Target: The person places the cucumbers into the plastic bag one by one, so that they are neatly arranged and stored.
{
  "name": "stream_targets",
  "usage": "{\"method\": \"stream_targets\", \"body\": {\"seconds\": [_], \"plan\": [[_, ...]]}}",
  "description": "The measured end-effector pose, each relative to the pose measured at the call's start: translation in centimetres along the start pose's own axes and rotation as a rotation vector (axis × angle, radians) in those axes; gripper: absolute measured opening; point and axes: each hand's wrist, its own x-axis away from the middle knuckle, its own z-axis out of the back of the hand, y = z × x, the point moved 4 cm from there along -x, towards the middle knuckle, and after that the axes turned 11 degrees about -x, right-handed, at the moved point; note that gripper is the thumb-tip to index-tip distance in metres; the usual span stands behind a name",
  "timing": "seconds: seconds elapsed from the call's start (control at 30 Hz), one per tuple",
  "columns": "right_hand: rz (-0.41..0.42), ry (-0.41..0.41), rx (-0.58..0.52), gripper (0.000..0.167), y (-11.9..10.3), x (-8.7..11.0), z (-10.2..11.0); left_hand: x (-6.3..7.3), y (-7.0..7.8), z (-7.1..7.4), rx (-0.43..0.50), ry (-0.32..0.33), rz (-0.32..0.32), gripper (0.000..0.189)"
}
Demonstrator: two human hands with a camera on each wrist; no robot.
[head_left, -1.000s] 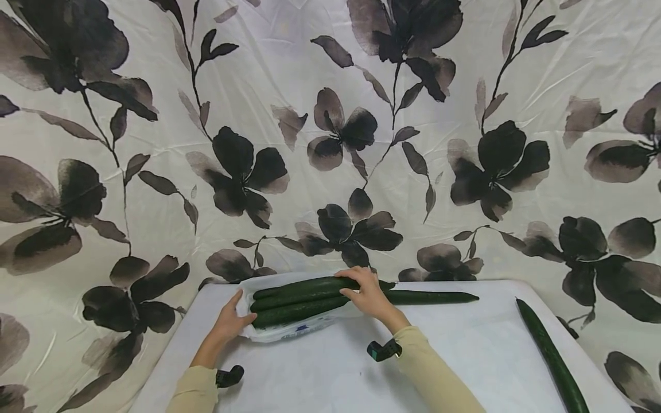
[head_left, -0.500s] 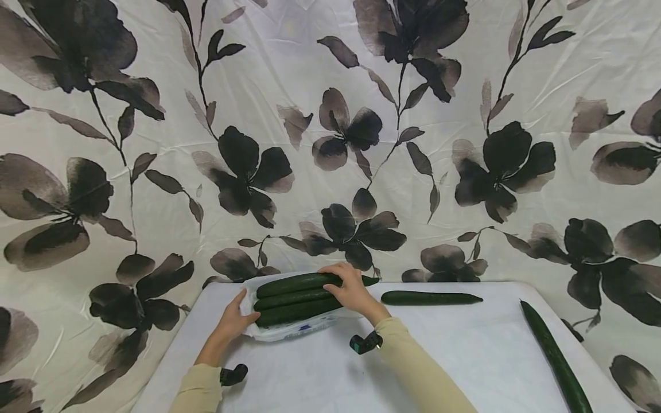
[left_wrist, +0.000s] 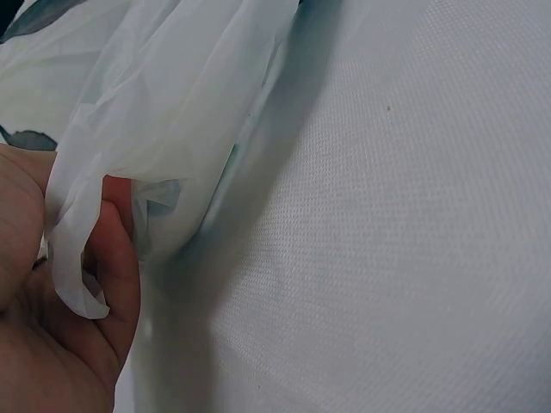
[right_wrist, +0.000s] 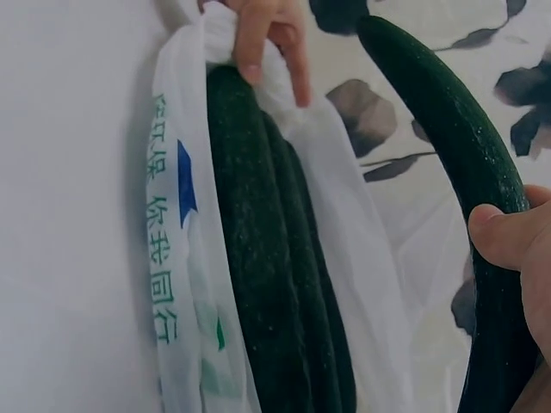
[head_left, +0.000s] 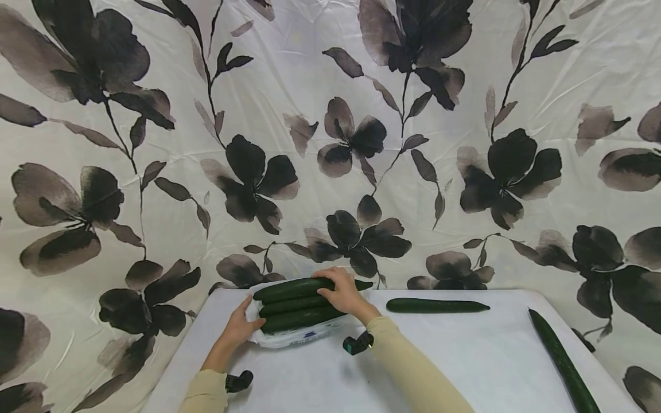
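My right hand (head_left: 343, 293) grips a long dark green cucumber (head_left: 289, 289), thumb on its near side. In the right wrist view, this cucumber (right_wrist: 456, 129) shows apart from the bag's far edge. Two more cucumbers (right_wrist: 267, 232) lie side by side in a white plastic bag (right_wrist: 176, 249) with green lettering and a blue mark. At the bag's left end is my left hand (head_left: 240, 328), its thumb by the cucumber ends. Up close in the left wrist view, the left-hand fingers (left_wrist: 120, 275) curl round the thin plastic of the bag's edge.
A loose cucumber (head_left: 438, 306) lies along the back of the white table (head_left: 465, 344), right of the bag. Another cucumber (head_left: 563, 361) lies slanted near the right edge. Behind the table hangs a flower-patterned cloth (head_left: 413, 201).
My right hand has moved left with its cucumber, over the bag. My left hand stays at the bag's left end. The view has shifted slightly.
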Motion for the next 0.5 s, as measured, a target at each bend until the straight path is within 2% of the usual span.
{"method": "stream_targets", "body": {"seconds": [0.5], "plan": [[-0.047,-0.04,0.029,0.036,0.6,-1.1,-1.8,0.3,0.3,0.0,0.01,0.035,-0.037,0.08]]}}
